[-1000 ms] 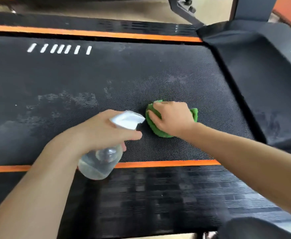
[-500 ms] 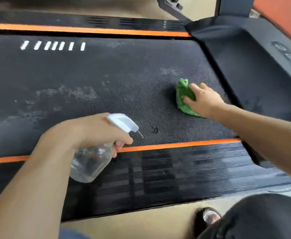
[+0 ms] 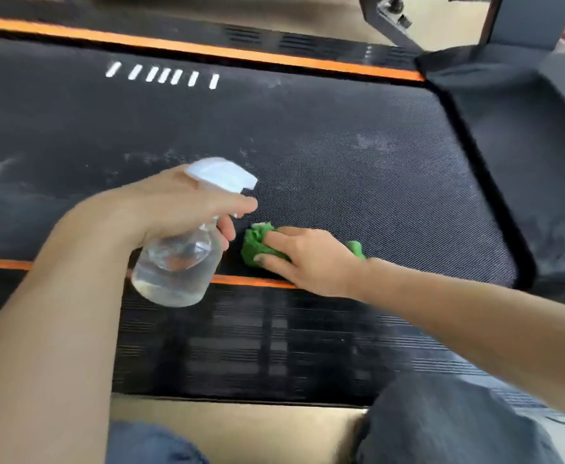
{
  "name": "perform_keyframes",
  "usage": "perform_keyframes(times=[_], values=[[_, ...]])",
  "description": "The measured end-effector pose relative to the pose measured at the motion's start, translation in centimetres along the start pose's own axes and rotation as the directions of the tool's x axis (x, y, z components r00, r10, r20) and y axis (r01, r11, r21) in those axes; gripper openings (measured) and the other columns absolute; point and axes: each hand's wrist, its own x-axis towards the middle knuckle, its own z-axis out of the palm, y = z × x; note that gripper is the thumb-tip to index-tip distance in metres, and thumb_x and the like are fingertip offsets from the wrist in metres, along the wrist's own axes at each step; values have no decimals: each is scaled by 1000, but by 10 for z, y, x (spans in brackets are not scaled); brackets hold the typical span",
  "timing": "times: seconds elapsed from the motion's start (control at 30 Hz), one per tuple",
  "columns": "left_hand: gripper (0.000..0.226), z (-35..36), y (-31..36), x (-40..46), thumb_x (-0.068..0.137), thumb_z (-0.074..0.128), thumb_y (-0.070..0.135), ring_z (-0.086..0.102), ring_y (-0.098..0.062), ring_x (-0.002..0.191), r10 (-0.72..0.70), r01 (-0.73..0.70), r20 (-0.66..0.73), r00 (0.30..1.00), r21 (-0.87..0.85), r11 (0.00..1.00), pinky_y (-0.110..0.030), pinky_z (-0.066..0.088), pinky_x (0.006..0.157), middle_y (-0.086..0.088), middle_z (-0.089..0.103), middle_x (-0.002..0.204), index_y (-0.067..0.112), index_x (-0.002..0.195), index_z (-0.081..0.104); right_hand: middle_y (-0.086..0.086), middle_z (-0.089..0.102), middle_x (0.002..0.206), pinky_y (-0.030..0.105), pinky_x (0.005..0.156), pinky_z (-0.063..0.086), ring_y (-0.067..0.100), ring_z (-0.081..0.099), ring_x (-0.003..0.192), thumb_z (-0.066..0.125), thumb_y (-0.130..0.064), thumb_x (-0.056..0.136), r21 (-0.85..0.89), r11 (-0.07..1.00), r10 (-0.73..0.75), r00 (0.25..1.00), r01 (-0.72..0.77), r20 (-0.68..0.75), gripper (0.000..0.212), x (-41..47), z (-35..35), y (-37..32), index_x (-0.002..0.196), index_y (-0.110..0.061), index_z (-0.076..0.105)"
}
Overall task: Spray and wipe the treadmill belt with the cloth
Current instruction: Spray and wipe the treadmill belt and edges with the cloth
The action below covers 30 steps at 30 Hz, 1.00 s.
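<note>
Left hand (image 3: 187, 209) curled in a grip, forearm raised; right hand (image 3: 311, 259) flat, fingers extended.

**Cloth at the near edge of the belt, bottle held beside it**

The right hand (image 3: 311, 262) presses a bunched green cloth (image 3: 257, 247) onto the black treadmill belt (image 3: 358, 169), close to the near orange stripe (image 3: 241, 280). The left hand (image 3: 180, 205) grips a clear spray bottle (image 3: 177, 266) by its white trigger head (image 3: 222, 174), tilted, just left of the cloth. Pale smudges show on the belt's left part. White dashes (image 3: 164, 76) mark the far side. The ribbed side rail (image 3: 274, 343) lies nearest the person.
</note>
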Motion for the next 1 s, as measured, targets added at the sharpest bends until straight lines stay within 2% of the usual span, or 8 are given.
perform_keyframes(times=[0.13,0.2,0.27,0.37,0.53,0.67,0.83,1.0], values=[[40,-9,-8,1,88,72,62,74,-13,96,-6,-10,-135,991,-112,994,-30,54,91,7,84,82,25,86,86,0,61,103,42,72,53,24,62,86,43,-54,100,1,978,-207,978,207,-2,39,54,16,-36,118,-23,61],[39,-7,-7,3,96,69,51,71,-5,75,11,-36,-173,985,-140,990,-10,51,62,0,82,84,16,96,84,-4,61,101,39,72,52,21,62,88,45,-56,99,28,970,-242,970,242,2,39,57,13,-37,113,-24,62],[37,-2,-4,4,100,68,43,65,-4,64,18,-44,-187,982,-140,989,-3,40,41,-5,80,88,9,103,82,-8,57,88,36,67,49,20,60,80,44,-57,99,6,967,-253,967,253,20,38,37,4,-21,93,-22,58],[35,1,-2,4,101,67,37,60,-2,61,22,-49,-167,986,-160,986,-2,36,38,-3,74,81,5,104,78,-13,45,74,29,58,37,13,46,63,37,-60,99,-118,972,-202,979,205,39,38,-25,-19,37,78,-27,39],[28,2,1,3,102,66,34,65,1,68,36,-55,-132,991,-147,988,-5,41,49,2,69,74,16,82,71,-10,46,70,27,50,33,14,43,54,35,-55,103,-205,970,-137,991,133,-3,40,-76,-40,79,79,-25,41],[28,4,5,8,103,65,30,52,13,35,64,-80,-127,990,-126,989,-2,36,39,2,64,72,16,79,67,-4,55,78,36,55,47,25,56,63,43,-48,103,-171,932,-328,945,321,-14,31,-16,-13,32,85,-24,47],[38,-1,-10,21,97,70,51,66,-1,71,-44,27,-190,981,-93,995,-8,41,47,-3,83,102,16,107,80,-1,64,76,31,47,37,30,61,59,46,-50,97,-188,953,-280,932,239,-232,38,72,25,-24,92,-18,67],[37,-2,-17,20,96,71,49,66,-9,75,-85,57,-205,975,-142,988,-4,40,40,-8,84,104,14,102,82,-6,59,72,32,54,40,24,59,65,33,-61,97,-232,952,-213,977,202,-23,39,-1,-9,17,78,-28,39]])
